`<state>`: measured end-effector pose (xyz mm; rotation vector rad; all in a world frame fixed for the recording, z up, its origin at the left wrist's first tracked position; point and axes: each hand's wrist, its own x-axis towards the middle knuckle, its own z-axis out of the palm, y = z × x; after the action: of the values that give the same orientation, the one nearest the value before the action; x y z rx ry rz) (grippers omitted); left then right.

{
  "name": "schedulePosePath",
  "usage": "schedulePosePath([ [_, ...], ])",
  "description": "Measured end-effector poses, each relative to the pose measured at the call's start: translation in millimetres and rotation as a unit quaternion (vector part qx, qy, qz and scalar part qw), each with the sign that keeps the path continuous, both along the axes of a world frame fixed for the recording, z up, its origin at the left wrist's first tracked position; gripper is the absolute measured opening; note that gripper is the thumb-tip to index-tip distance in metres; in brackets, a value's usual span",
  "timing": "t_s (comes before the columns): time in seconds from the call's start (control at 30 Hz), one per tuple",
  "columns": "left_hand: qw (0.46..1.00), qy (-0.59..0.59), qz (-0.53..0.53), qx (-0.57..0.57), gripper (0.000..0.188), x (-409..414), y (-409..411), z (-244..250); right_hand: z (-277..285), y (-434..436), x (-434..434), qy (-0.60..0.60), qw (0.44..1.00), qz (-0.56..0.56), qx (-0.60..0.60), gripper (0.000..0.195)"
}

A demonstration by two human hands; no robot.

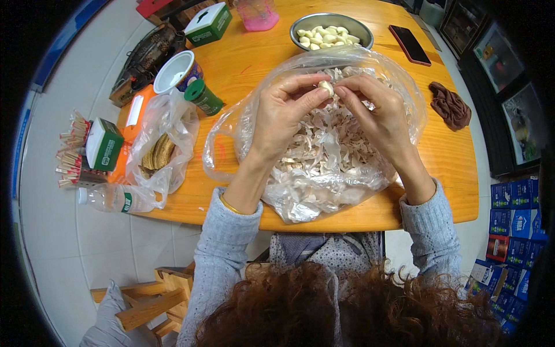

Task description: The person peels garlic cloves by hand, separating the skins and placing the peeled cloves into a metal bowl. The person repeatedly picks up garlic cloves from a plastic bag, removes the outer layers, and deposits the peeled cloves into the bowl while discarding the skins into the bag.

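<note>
Between the fingertips of both hands is a garlic clove (pixel 326 88), held above an open clear plastic bag (pixel 303 201). My left hand (pixel 288 108) grips the clove between thumb and fingers. My right hand (pixel 375 110) touches its right side with thumb and forefinger. Under my hands the bag is filled with loose garlic skins (pixel 334 143). Just behind the bag stands a round metal bowl (pixel 370 40) holding many peeled garlic cloves (pixel 327 36).
A smartphone (pixel 411 45) and a crumpled brown cloth (pixel 450 106) lie at right on the wooden table (pixel 455 173). At left are a plastic bag with brown contents (pixel 158 154), a plastic bottle (pixel 119 198), a green canister (pixel 204 96), a paper tub (pixel 175 73) and tissue boxes (pixel 208 27).
</note>
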<state>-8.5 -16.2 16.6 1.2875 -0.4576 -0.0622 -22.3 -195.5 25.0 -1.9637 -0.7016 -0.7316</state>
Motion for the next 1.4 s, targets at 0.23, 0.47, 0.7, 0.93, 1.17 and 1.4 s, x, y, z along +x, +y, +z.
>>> schedulePosePath([
  [0.23,0.999,0.036,-0.014,-0.027,0.024,-1,0,1,-3,-1,2,0.01,1.0,0.011,0.006,0.011],
  [0.47,0.995,0.069,-0.032,-0.067,0.022,0,-1,0,0,-1,-2,0.063,0.998,0.005,0.014,0.01],
  [0.7,0.992,0.094,-0.022,-0.08,0.02,-1,-2,-2,0,3,-1,-0.019,1.0,0.014,0.004,0.011],
  [0.93,0.994,0.09,-0.009,-0.059,0.022,0,-2,-5,-2,3,-2,-0.095,0.99,-0.039,-0.096,0.009],
  [1.17,0.994,0.076,-0.035,-0.076,0.023,-4,-7,2,-7,-5,5,-0.078,0.988,-0.122,-0.062,0.007],
  [1.4,0.996,0.017,-0.005,-0.092,0.027,-2,-10,0,3,0,0,0.012,0.998,-0.001,0.069,0.014],
])
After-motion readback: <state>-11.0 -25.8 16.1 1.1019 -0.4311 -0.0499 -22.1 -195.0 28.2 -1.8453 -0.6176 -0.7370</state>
